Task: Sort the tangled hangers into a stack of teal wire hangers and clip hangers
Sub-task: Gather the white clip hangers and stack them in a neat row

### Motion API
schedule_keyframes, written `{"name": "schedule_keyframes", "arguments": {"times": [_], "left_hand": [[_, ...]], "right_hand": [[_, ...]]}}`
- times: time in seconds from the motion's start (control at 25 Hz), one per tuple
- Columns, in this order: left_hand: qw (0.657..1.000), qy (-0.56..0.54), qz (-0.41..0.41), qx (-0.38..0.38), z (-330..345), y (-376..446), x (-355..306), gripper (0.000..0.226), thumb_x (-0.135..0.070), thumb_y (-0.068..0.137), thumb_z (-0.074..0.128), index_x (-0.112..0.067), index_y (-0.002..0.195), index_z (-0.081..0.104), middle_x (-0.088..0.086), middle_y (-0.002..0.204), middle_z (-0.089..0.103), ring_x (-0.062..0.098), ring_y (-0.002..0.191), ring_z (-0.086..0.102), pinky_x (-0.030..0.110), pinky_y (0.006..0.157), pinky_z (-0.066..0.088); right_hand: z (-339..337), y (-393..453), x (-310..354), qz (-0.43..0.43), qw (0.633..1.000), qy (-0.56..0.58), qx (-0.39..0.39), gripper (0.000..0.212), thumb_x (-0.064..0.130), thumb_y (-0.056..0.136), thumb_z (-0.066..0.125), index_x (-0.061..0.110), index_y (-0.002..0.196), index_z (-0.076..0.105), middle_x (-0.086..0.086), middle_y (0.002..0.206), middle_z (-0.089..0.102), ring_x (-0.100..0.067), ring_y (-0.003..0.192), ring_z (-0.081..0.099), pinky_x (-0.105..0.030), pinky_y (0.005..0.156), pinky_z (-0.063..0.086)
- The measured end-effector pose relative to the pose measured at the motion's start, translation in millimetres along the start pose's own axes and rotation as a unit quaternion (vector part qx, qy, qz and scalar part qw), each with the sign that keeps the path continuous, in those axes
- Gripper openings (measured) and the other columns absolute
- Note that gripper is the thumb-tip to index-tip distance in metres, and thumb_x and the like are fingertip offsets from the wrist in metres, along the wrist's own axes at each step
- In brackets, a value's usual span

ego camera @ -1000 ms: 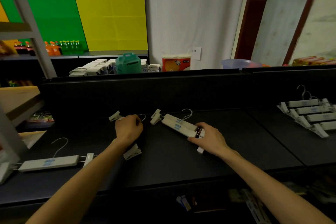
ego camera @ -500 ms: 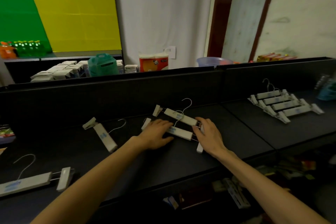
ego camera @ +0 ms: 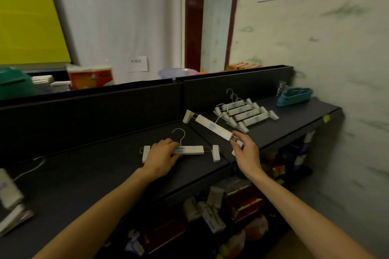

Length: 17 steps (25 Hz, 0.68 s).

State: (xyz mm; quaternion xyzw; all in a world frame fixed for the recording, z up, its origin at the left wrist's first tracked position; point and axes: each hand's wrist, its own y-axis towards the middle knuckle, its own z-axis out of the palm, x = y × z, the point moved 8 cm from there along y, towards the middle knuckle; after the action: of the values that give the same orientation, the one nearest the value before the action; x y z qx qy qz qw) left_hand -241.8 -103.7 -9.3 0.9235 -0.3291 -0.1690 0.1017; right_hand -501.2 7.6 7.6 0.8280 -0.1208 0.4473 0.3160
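Note:
My right hand [ego camera: 245, 151] pinches the near clip end of a white clip hanger [ego camera: 211, 126] and holds it lifted and tilted above the black shelf [ego camera: 105, 174]. Flat on the shelf lies a second white clip hanger [ego camera: 192, 150], with my left hand [ego camera: 163, 154] resting on its left half. Further right, a stack of several white clip hangers [ego camera: 247, 114] sits on the shelf. A stack of teal wire hangers [ego camera: 294, 95] lies at the far right end by the wall.
Another clip hanger [ego camera: 10, 202] lies blurred at the shelf's left edge. A black back panel [ego camera: 94, 109] runs behind the shelf. Packaged goods [ego camera: 212, 212] fill the lower shelf below. The wall [ego camera: 326, 48] closes the right side.
The view has swung right. My right hand has lifted one clip hanger off the other and carried it right, toward the clip stack. My left hand stays on the remaining hanger.

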Motion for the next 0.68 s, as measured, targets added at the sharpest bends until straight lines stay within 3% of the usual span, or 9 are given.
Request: {"name": "schedule_keyframes", "arguments": {"times": [0.08, 0.24, 0.44, 0.68], "left_hand": [[1.000, -0.001, -0.024, -0.011, 19, 23, -32, 0.041, -0.039, 0.099, 0.055, -0.026, 0.138, 0.054, -0.003, 0.132, 0.055, 0.017, 0.123, 0.051, 0.042, 0.115, 0.033], [0.998, -0.017, -0.050, 0.021, 46, 70, -78, 0.044, -0.016, 0.095, 0.057, -0.031, 0.137, 0.056, -0.004, 0.144, 0.049, 0.019, 0.141, 0.035, 0.054, 0.123, 0.014], [0.992, -0.062, -0.105, -0.031, 65, 113, -114, 0.050, 0.007, 0.087, 0.055, -0.021, 0.125, 0.068, 0.004, 0.143, 0.054, 0.022, 0.136, 0.045, 0.038, 0.114, 0.037], [0.951, -0.167, -0.247, -0.075, 71, 152, -79, 0.040, 0.010, 0.090, 0.047, -0.013, 0.104, 0.076, 0.008, 0.136, 0.060, 0.025, 0.134, 0.049, 0.038, 0.110, 0.038]], "right_hand": [[-40, 17, -30, 0.018, 0.999, 0.031, -0.012, 0.034, 0.011, 0.101, 0.055, 0.012, 0.135, 0.059, 0.001, 0.123, 0.060, 0.010, 0.091, 0.057, -0.002, 0.068, 0.044], [-96, 60, -81, 0.018, 0.998, 0.055, 0.006, 0.034, 0.014, 0.101, 0.056, 0.016, 0.135, 0.060, 0.003, 0.127, 0.062, -0.003, 0.107, 0.056, -0.006, 0.076, 0.043], [-132, 108, -136, 0.014, 0.993, 0.096, 0.065, 0.032, 0.014, 0.100, 0.059, 0.020, 0.131, 0.063, 0.006, 0.122, 0.064, 0.001, 0.110, 0.056, -0.016, 0.086, 0.046], [-139, 169, -176, -0.015, 0.985, 0.131, 0.113, 0.026, 0.013, 0.097, 0.063, 0.024, 0.120, 0.069, 0.009, 0.115, 0.069, -0.008, 0.110, 0.061, -0.023, 0.087, 0.051]]}}
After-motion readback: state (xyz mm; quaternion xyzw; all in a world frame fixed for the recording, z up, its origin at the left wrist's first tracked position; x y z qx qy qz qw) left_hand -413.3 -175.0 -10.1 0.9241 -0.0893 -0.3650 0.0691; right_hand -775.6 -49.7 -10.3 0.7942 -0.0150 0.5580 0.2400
